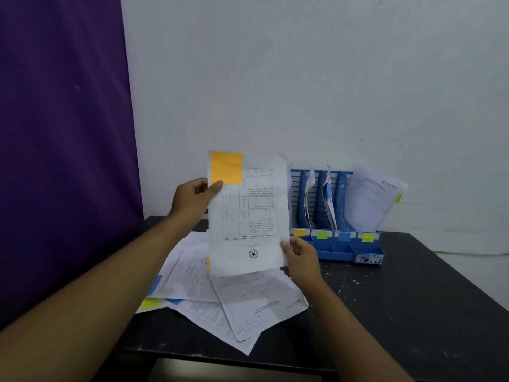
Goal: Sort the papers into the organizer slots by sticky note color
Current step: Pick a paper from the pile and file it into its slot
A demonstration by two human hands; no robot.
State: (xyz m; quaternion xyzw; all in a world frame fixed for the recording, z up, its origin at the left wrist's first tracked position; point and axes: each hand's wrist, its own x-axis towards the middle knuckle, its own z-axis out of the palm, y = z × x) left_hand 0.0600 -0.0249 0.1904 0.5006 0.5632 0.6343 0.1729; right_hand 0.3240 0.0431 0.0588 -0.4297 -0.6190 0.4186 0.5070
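I hold a printed sheet (248,213) upright in front of me; an orange sticky note (226,167) sits on its top left corner. My left hand (192,201) pinches the sheet's left edge just below the note. My right hand (300,256) pinches its bottom right corner. Behind it at the back right stands a blue organizer (341,244) with slot labels orange (300,232), green (321,234), blue (344,236) and yellow (368,237). Papers stand in the three right slots. A loose pile of papers (220,293) lies on the table below the sheet.
The black table (399,304) carries pale crumbs to the right of the pile. A purple curtain (63,133) hangs on the left beside a white wall (303,78). Blue and yellow notes (150,301) peek from the pile's left edge.
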